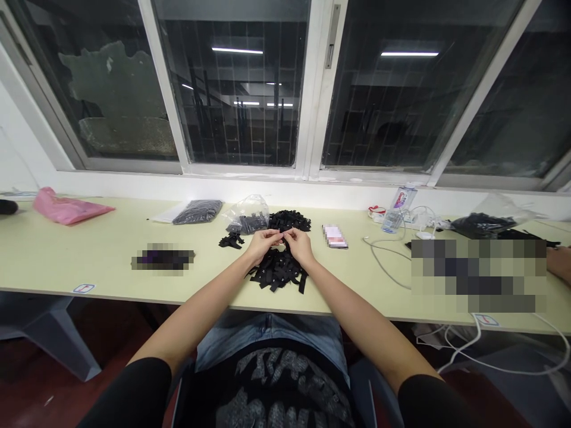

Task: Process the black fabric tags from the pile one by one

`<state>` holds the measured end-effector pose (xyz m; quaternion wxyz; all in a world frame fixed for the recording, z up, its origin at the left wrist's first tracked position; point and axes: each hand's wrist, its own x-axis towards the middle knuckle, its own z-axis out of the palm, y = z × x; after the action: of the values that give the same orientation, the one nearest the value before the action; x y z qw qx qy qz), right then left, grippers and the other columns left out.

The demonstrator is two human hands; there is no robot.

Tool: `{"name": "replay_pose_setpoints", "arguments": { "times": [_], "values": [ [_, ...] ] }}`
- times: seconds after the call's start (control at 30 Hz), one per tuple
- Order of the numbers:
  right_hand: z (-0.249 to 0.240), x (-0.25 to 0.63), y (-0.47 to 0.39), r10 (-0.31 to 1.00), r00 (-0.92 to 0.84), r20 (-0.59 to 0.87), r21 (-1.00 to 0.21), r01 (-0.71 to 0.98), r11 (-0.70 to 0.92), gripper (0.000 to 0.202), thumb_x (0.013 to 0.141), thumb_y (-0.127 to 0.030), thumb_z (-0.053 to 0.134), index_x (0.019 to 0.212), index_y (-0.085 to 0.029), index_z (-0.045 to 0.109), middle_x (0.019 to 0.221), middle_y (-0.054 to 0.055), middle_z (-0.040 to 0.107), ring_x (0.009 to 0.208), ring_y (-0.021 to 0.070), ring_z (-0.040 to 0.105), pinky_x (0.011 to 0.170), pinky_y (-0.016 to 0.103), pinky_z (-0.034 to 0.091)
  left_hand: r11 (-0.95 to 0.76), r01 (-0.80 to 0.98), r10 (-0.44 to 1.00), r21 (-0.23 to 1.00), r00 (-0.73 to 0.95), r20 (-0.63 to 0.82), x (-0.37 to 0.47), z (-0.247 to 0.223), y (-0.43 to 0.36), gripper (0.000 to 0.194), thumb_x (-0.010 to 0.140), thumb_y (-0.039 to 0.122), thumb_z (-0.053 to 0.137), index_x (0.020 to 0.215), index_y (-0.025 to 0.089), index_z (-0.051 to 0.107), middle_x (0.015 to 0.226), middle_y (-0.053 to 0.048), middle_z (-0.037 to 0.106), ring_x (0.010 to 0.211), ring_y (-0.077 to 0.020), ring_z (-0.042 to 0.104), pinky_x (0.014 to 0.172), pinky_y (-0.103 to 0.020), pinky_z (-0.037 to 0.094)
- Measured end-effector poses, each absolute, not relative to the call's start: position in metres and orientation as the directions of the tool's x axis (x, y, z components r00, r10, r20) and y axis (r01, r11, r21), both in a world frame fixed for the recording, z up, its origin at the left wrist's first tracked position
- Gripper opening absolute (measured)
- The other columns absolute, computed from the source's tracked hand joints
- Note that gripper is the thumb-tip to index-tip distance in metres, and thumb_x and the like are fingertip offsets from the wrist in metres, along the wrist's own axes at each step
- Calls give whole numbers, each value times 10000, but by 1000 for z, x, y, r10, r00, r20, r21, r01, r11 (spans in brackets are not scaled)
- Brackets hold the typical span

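My left hand and my right hand meet at the fingertips over the table. Both are closed in a pinch, and a small black piece shows at my right fingertips; what the left fingers pinch is too small to make out. Below my hands lies a loose pile of black strips with small shiny dots. Just behind my hands is a second black pile. A clear bag with dark pieces stands left of that pile, and a few black strips lie in front of the bag.
A phone lies right of my hands. Farther right are a clear bottle, white cables and a plastic bag with black contents. Another person's hand shows at the right edge. A pink bag lies at left on the table.
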<state>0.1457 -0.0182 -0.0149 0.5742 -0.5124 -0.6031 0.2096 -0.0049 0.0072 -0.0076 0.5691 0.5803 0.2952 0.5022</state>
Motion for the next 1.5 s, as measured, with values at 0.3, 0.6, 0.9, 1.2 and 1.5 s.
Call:
{"name": "replay_pose_setpoints", "arguments": {
  "times": [0.3,0.6,0.9,1.2,1.5],
  "values": [
    [-19,140,-17,827,213,521,-805,445,393,184,886,-317,530,815,-182,634,798,51,704,743,195,643,718,302,470,-198,-237,916,951,302,265,-2,-9,6,379,652,387,870,876,118,723,813,-58,689,694,-131,619,744,-314,516],
    [-29,141,-8,844,206,496,-834,383,397,181,877,-314,523,809,-184,630,753,31,691,683,172,632,681,279,484,-207,-184,920,961,298,255,-2,-8,7,422,640,411,873,897,107,730,794,-78,709,692,-156,643,742,-335,537],
    [-28,142,-5,866,188,464,-855,349,383,193,875,-339,534,829,-182,636,762,28,696,681,165,635,656,267,498,-204,-217,918,955,297,263,-3,-6,8,416,615,407,884,853,111,716,785,-69,702,710,-162,652,771,-346,538],
    [-26,140,-9,845,183,503,-821,406,401,179,903,-325,516,827,-190,606,764,23,685,714,167,634,701,274,478,-212,-216,918,953,291,270,-2,-7,8,386,629,398,873,822,115,696,759,-55,684,702,-155,645,766,-339,532],
    [-24,142,-15,826,111,553,-773,439,459,185,924,-331,486,830,-201,576,790,22,677,737,168,633,715,274,482,-339,-125,874,933,325,361,-3,-3,4,375,721,450,801,889,132,692,756,-53,685,711,-166,646,748,-326,529]
  ]
}}
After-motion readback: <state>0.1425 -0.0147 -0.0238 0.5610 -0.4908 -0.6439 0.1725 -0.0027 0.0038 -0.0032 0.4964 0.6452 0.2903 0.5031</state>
